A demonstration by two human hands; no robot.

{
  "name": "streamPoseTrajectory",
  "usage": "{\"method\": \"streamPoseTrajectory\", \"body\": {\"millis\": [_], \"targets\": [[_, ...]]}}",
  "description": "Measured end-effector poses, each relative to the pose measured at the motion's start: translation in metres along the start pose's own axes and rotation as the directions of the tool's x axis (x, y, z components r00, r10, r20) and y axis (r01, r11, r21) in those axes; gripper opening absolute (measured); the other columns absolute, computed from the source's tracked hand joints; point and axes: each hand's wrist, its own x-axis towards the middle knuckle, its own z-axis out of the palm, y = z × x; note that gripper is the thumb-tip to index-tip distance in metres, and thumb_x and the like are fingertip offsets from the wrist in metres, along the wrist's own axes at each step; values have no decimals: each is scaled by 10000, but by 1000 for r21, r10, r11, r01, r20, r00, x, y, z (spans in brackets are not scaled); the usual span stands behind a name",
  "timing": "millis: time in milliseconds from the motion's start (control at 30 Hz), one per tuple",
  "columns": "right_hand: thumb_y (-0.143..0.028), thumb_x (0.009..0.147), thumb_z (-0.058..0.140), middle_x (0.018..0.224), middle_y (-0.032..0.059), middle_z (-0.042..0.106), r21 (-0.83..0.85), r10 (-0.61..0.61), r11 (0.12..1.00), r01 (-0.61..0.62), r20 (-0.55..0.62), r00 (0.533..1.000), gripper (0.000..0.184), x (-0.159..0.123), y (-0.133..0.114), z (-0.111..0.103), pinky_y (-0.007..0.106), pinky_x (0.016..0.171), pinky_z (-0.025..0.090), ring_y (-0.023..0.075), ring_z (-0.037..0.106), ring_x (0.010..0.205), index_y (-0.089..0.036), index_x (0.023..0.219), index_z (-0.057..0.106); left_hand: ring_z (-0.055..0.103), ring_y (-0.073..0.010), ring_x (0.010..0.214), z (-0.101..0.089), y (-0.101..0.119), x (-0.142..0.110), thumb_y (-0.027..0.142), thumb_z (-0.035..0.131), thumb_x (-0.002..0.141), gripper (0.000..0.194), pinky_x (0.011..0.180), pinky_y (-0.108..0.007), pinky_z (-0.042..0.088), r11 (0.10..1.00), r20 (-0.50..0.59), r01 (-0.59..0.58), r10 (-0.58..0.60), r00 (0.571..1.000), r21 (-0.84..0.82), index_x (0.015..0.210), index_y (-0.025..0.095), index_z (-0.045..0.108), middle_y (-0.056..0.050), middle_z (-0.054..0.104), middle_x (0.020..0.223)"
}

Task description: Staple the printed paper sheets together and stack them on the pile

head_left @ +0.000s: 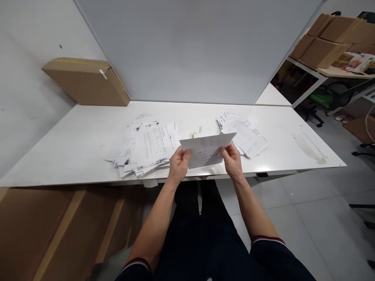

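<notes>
A sheet of paper [205, 150] with faint print is stretched between my two hands, above the front edge of the white table. My left hand [179, 163] pinches its left side, thumb on top. At the right side my right hand [232, 158] grips it the same way. Left of the sheet lies a loose, messy pile of printed papers [152, 144]. A smaller pile of papers [244, 134] spreads out behind and to the right of my right hand. Partly hidden behind the held sheet sits a small cream-coloured object [195, 135], whose kind I cannot make out.
The white table [79, 144] backs onto a tall grey panel [193, 50]. A cardboard box [88, 82] leans at the back left, and large cardboard pieces [73, 230] stand below the table. Stacked boxes [325, 48] and a green chair [325, 99] are at the far right.
</notes>
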Motion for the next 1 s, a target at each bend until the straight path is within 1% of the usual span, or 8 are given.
{"method": "streamPoseTrajectory", "body": {"millis": [100, 267, 500, 600, 700, 800, 900, 1000], "targets": [[-483, 824, 519, 929, 47, 622, -15, 12, 1000, -12, 28, 1000, 266, 1, 8, 1, 349, 815, 466, 191, 581, 885, -238, 925, 503, 624, -208, 964, -2, -6, 2, 486, 594, 798, 370, 835, -299, 487, 999, 26, -10, 9, 1000, 34, 1008, 186, 647, -65, 693, 967], [-489, 828, 513, 939, 48, 625, 5, 37, 999, -38, 76, 996, 280, 1, 24, 3, 347, 845, 462, 189, 588, 914, -237, 948, 491, 615, -210, 973, 0, -22, 0, 471, 563, 823, 362, 861, -307, 470, 999, 13, 11, -11, 1000, 35, 1021, 179, 643, -66, 687, 988], [-461, 821, 556, 947, 44, 632, 58, 0, 998, -4, 81, 997, 258, 5, 19, 1, 349, 826, 473, 190, 587, 904, -239, 947, 517, 605, -197, 962, 4, -21, 2, 458, 554, 833, 344, 884, -304, 456, 999, -17, -28, 29, 999, 45, 987, 163, 645, -64, 681, 960], [-431, 811, 587, 942, 36, 635, 133, -29, 991, 18, 79, 996, 246, 7, 20, 1, 338, 817, 469, 184, 588, 891, -243, 962, 536, 607, -185, 927, 3, -25, 2, 446, 540, 846, 345, 863, -298, 464, 996, 3, -54, 54, 999, 71, 1000, 152, 634, -71, 673, 968], [-433, 797, 601, 938, 29, 634, 152, -25, 988, 14, 71, 997, 259, 7, 21, 1, 333, 831, 459, 180, 585, 893, -242, 959, 538, 615, -176, 894, 3, -27, 1, 435, 531, 854, 345, 843, -297, 473, 995, 22, -56, 54, 998, 86, 1030, 152, 619, -75, 673, 971], [-426, 795, 602, 872, 12, 627, 128, -3, 992, -1, 34, 999, 240, 4, 20, 3, 307, 786, 455, 166, 575, 831, -235, 927, 541, 618, -174, 901, 4, -24, -1, 430, 532, 855, 334, 845, -288, 468, 991, 4, -64, 64, 998, 117, 1011, 150, 621, -70, 679, 949], [-410, 801, 598, 795, -6, 600, 124, 6, 992, -6, 0, 1000, 211, -1, 19, 4, 276, 713, 444, 145, 553, 744, -227, 893, 550, 613, -171, 934, 5, -22, -4, 411, 529, 862, 304, 865, -280, 454, 980, -20, -114, 118, 993, 165, 989, 152, 625, -63, 683, 937], [-415, 802, 596, 792, -4, 586, 122, -20, 992, 23, -21, 1000, 215, -5, 22, 6, 271, 703, 439, 138, 541, 730, -222, 884, 553, 620, -166, 908, 4, -23, -9, 416, 537, 858, 294, 860, -275, 457, 965, -54, -157, 172, 984, 208, 949, 153, 632, -57, 686, 896]]}}
